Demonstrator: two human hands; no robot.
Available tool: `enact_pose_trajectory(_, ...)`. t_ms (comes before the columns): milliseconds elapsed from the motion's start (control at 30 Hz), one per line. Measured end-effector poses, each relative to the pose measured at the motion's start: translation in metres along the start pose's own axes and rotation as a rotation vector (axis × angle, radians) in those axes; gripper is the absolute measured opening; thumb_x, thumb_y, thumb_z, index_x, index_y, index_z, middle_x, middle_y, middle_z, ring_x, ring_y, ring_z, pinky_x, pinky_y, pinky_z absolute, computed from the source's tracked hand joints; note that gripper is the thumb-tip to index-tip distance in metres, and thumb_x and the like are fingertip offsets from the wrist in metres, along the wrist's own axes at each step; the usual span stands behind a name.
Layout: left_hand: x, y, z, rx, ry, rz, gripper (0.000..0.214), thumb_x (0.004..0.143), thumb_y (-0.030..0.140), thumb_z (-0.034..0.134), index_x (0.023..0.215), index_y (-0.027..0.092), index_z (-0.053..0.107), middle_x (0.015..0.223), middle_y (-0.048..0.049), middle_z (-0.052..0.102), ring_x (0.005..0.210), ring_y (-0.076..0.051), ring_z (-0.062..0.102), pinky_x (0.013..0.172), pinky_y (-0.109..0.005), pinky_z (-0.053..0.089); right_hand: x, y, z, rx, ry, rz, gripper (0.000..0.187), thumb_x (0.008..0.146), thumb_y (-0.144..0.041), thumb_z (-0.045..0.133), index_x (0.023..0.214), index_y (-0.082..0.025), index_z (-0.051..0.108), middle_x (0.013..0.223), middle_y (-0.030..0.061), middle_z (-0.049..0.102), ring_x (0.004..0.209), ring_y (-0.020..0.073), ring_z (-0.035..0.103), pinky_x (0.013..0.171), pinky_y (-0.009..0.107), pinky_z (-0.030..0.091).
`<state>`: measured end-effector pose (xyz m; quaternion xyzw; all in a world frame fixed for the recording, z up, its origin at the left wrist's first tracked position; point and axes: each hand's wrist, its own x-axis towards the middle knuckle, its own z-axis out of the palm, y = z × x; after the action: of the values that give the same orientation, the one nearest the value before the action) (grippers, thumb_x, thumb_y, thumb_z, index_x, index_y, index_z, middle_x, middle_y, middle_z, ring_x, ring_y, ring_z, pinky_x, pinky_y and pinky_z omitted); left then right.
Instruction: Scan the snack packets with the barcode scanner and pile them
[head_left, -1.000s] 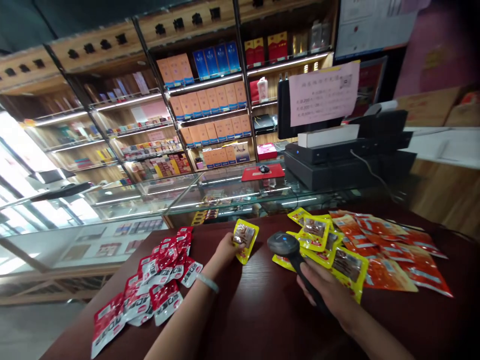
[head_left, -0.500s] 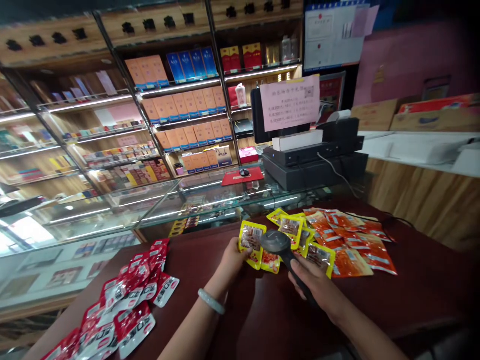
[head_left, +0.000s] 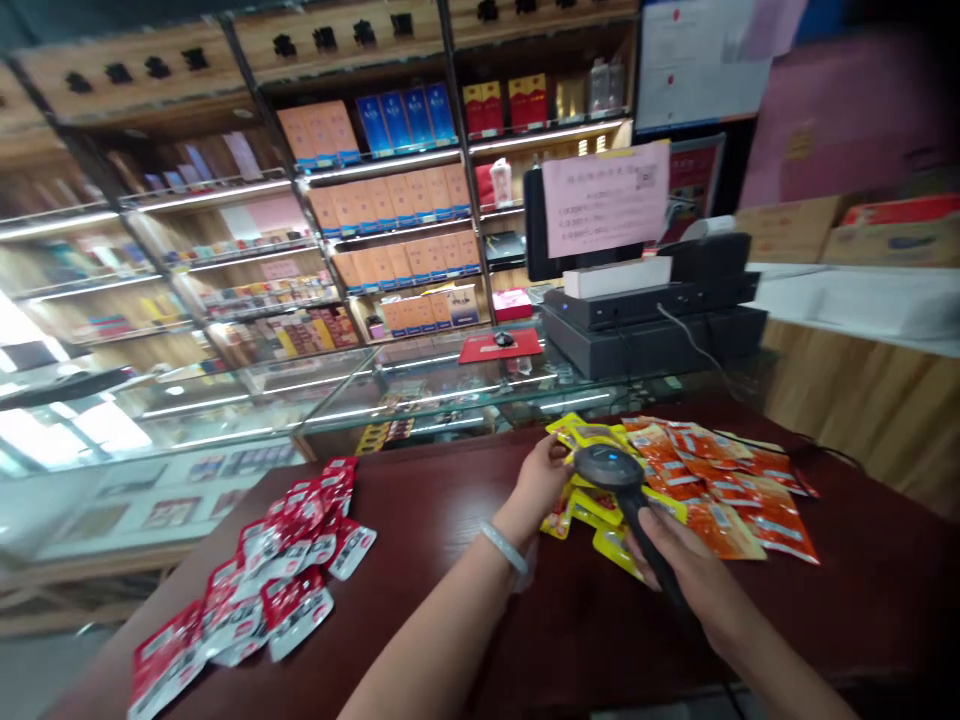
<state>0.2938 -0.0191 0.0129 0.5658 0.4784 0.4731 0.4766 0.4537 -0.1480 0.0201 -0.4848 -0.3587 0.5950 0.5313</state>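
My right hand (head_left: 679, 555) grips a dark barcode scanner (head_left: 646, 520) by its handle. The scanner's head, with a small blue light, is above the pile of yellow snack packets (head_left: 594, 508). At the left side of that pile, my left hand (head_left: 541, 480) has its fingers bent and closed on the edge of a yellow packet (head_left: 566, 426); the scanner and the fingers partly hide it. A pale bracelet (head_left: 504, 547) is around my left wrist. One yellow packet (head_left: 619, 550) lies at the front of the pile, near the scanner handle.
Orange snack packets (head_left: 720, 490) lie right of the yellow ones on the dark red table (head_left: 442, 570). Red and white packets (head_left: 292, 540) spread along the left. Behind are a glass counter (head_left: 420, 385), a mouse on a red pad (head_left: 480, 346), a cash drawer (head_left: 637, 345) and stocked shelves.
My left hand has let go of the yellow packet it held up and moved right, to the back of the yellow pile. The scanner has shifted slightly right. The view has turned a little left.
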Motion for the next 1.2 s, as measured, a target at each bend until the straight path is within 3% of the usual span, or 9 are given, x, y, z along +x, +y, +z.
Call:
enact_pose_trajectory(100, -0.018, -0.01, -0.033, 0.162, 0.055, 0.058, 0.04, 0.075, 0.018, 0.073, 0.114, 0.017, 0.065, 0.109, -0.0101, 0.07, 0.097, -0.018, 0.065, 0.088, -0.03, 0.052, -0.004, 0.002, 0.005, -0.053, 0.026, 0.05, 0.051, 0.063, -0.067, 0.077, 0.091, -0.025, 0.066, 0.067, -0.0014, 0.064, 0.058, 0.0156, 0.056, 0.05, 0.024, 0.045)
enact_pose_trajectory(200, -0.046, -0.019, -0.078, 0.251, 0.094, 0.069, 0.038, 0.078, 0.025, 0.071, 0.114, 0.017, 0.065, 0.111, -0.0102, 0.07, 0.101, -0.019, 0.064, 0.089, -0.031, 0.052, -0.005, 0.005, 0.024, -0.133, -0.132, 0.074, 0.048, 0.065, -0.069, 0.074, 0.084, -0.025, 0.068, 0.069, 0.0011, 0.065, 0.06, 0.0185, 0.058, 0.051, 0.027, 0.046)
enact_pose_trajectory(333, -0.094, -0.023, -0.145, 0.474, 0.243, 0.066, 0.04, 0.08, 0.028, 0.068, 0.119, 0.021, 0.065, 0.12, -0.0091, 0.067, 0.108, -0.022, 0.062, 0.094, -0.035, 0.051, -0.004, 0.014, 0.067, -0.12, -0.231, 0.12, 0.047, 0.066, -0.067, 0.075, 0.084, -0.025, 0.064, 0.062, -0.0017, 0.061, 0.055, 0.0168, 0.055, 0.048, 0.025, 0.043)
enact_pose_trajectory(467, -0.144, -0.023, -0.209, 0.716, 0.394, 0.034, 0.038, 0.082, 0.026, 0.064, 0.12, 0.02, 0.066, 0.122, -0.0094, 0.067, 0.113, -0.023, 0.061, 0.102, -0.036, 0.045, 0.003, 0.033, 0.111, -0.169, -0.458, 0.091, 0.046, 0.072, -0.067, 0.071, 0.076, -0.023, 0.059, 0.058, -0.0046, 0.053, 0.048, 0.0111, 0.046, 0.044, 0.022, 0.036)
enact_pose_trajectory(667, -0.195, -0.02, -0.266, 1.011, 0.484, -0.087, 0.035, 0.086, 0.028, 0.059, 0.119, 0.023, 0.067, 0.126, -0.0072, 0.066, 0.118, -0.024, 0.059, 0.104, -0.037, 0.044, 0.013, 0.057, 0.157, -0.256, -0.702, 0.076, 0.049, 0.08, -0.068, 0.06, 0.083, -0.02, 0.059, 0.058, -0.0068, 0.05, 0.044, 0.0078, 0.041, 0.043, 0.021, 0.031)
enact_pose_trajectory(867, -0.193, -0.014, -0.335, 1.234, 0.75, -0.186, 0.049, 0.091, 0.034, 0.053, 0.137, 0.021, 0.052, 0.142, -0.0098, 0.054, 0.133, -0.027, 0.046, 0.112, -0.038, 0.034, 0.008, 0.051, 0.192, -0.303, -0.781, 0.088, 0.051, 0.08, -0.07, 0.058, 0.087, -0.02, 0.06, 0.056, -0.0079, 0.048, 0.044, 0.0079, 0.04, 0.044, 0.021, 0.028)
enact_pose_trajectory(1000, -0.18, -0.017, -0.388, 1.328, 0.651, -0.418, 0.076, 0.084, 0.043, 0.062, 0.148, 0.014, 0.034, 0.155, -0.0172, 0.035, 0.147, -0.034, 0.021, 0.116, -0.046, 0.023, 0.01, 0.056, 0.201, -0.298, -0.807, 0.084, 0.051, 0.08, -0.07, 0.058, 0.086, -0.02, 0.06, 0.056, -0.0078, 0.048, 0.044, 0.008, 0.039, 0.044, 0.021, 0.029)
enact_pose_trajectory(1100, -0.175, -0.017, -0.408, 1.349, 0.547, -0.469, 0.072, 0.085, 0.051, 0.058, 0.145, 0.017, 0.038, 0.145, -0.0185, 0.049, 0.139, -0.035, 0.037, 0.11, -0.048, 0.028, 0.014, 0.063, 0.2, -0.293, -0.814, 0.106, 0.051, 0.079, -0.071, 0.059, 0.083, -0.02, 0.058, 0.054, -0.0081, 0.048, 0.042, 0.0075, 0.039, 0.043, 0.02, 0.027)
enact_pose_trajectory(1200, -0.175, -0.012, -0.409, 1.424, 0.49, -0.443, 0.061, 0.082, 0.055, 0.06, 0.13, 0.019, 0.053, 0.123, -0.0163, 0.064, 0.123, -0.033, 0.051, 0.104, -0.043, 0.033, 0.017, 0.066, 0.195, -0.302, -0.789, 0.128, 0.053, 0.076, -0.073, 0.06, 0.084, -0.021, 0.057, 0.054, -0.0083, 0.049, 0.041, 0.0066, 0.039, 0.042, 0.019, 0.027)
